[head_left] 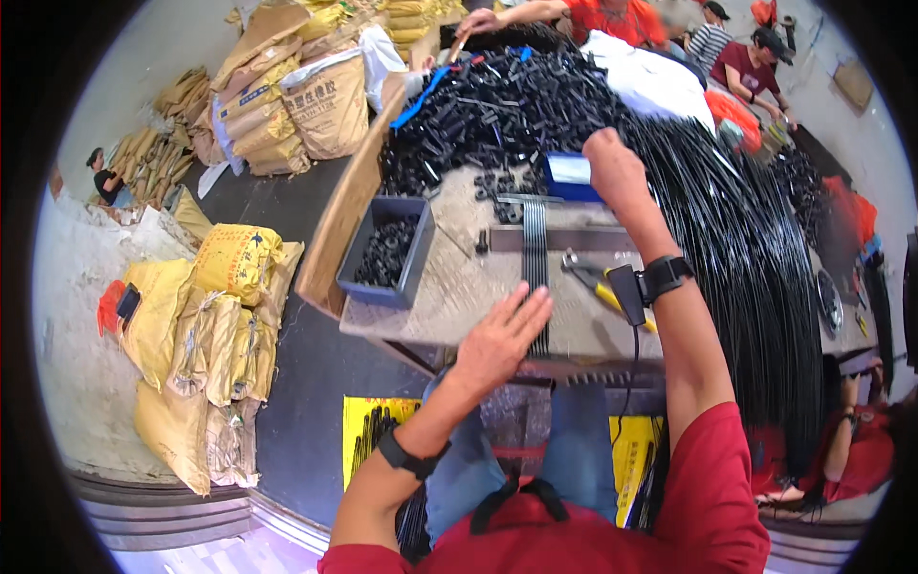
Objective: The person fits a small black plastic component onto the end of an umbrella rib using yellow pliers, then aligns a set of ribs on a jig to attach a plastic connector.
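Note:
My left hand [502,335] lies with fingers stretched out over the lower ends of several thin dark rods [535,253], set side by side on the worktable [459,225]. The rods cross a flat metal bar [588,239]. My right hand [615,165] is raised beside a small blue box [574,190] holding something white. Its fingers are curled closed; whatever may be in them is hidden. Pliers with yellow handles [610,295] lie below my right forearm. A grey-blue bin [376,294] of small black parts stands to the left.
A large heap of small black parts [488,115] covers the table's far side. Long black rods [727,258] hang over its right side. A wooden board [335,220] edges the left. Yellow sacks [229,263] are stacked on the floor. Across the heap a person's hand [478,23] reaches in.

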{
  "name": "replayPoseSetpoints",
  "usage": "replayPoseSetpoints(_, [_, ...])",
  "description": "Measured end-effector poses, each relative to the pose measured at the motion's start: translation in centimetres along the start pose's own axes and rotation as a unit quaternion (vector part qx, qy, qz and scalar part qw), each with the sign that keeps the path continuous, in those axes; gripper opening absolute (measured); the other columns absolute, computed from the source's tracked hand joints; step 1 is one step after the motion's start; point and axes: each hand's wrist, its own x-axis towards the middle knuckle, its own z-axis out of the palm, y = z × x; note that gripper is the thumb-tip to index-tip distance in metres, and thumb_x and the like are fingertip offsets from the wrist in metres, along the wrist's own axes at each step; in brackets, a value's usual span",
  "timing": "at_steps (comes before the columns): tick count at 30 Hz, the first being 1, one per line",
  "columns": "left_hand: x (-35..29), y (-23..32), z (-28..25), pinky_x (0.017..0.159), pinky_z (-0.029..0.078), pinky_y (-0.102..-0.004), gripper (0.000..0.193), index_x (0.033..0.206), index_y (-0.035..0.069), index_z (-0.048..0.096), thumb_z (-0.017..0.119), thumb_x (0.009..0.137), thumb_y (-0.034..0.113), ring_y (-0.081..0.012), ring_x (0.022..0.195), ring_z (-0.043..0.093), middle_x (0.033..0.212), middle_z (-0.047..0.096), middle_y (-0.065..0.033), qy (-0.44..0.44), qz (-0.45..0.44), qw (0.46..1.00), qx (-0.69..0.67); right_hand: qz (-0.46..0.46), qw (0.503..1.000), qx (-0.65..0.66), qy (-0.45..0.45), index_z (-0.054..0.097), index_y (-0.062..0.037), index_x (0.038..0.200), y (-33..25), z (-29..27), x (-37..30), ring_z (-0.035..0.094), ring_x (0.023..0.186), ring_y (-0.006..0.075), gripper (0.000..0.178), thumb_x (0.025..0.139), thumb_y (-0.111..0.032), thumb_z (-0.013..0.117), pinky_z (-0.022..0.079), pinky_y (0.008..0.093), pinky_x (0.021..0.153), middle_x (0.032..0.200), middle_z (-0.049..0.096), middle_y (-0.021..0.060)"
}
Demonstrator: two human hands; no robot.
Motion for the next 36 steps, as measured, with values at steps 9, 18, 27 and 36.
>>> replayPoseSetpoints(9, [1.4,1.7,-6.4,0.105,0.022,-0.0374,0.084,0.136,0.008,0.029,0.069,0.069,0.039,-0.0241,0.129,0.03,0.137,0.036,-0.0103,0.092,-0.036,0.981,-0.167,0.115,0.806,0.58,0.037,0.057,0.0002,0.078,-9.7,-22.3,-11.2,0.058,0.056,0.0134,0.001,0.078,0.001,0.058,0.046,0.0238,0.049,0.072,0.057,0.0063])
replayPoseSetpoints(18, [4.5,5.2,-14.4,0.082,0.046,-0.0238,0.033,0.111,-0.001,0.058,0.061,0.078,0.0,-0.0132,0.095,0.058,0.101,0.064,-0.0114,0.061,-0.087,0.824,-0.557,-0.063,0.956,0.244,0.15,0.068,-0.0154,0.089,-11.2,-22.1,-11.4,0.05,0.051,0.0119,0.032,0.061,-0.001,0.067,0.039,0.0246,0.041,0.072,0.051,0.001])
replayPoseSetpoints(27, [4.8,4.8,-13.9,0.074,0.049,-0.0219,0.022,0.1,0.001,0.064,0.061,0.079,0.0,-0.0095,0.08,0.061,0.09,0.066,-0.0079,0.085,-0.088,0.839,-0.531,0.029,0.876,0.468,0.114,0.067,-0.0086,0.093,-11.6,-20.3,-11.4,0.047,0.055,0.0082,0.023,0.072,0.002,0.065,0.036,0.0194,0.048,0.071,0.052,0.0028])
replayPoseSetpoints(36, [5.1,4.4,-14.1,0.072,0.049,-0.0236,0.022,0.102,0.002,0.064,0.061,0.081,0.004,-0.0102,0.08,0.062,0.084,0.067,-0.0076,0.06,-0.062,0.851,-0.517,-0.068,0.952,0.26,0.148,0.065,-0.0094,0.092,-10.7,-21.5,-10.9,0.048,0.053,0.0115,0.029,0.065,0.002,0.065,0.04,0.0233,0.045,0.074,0.052,0.0036])
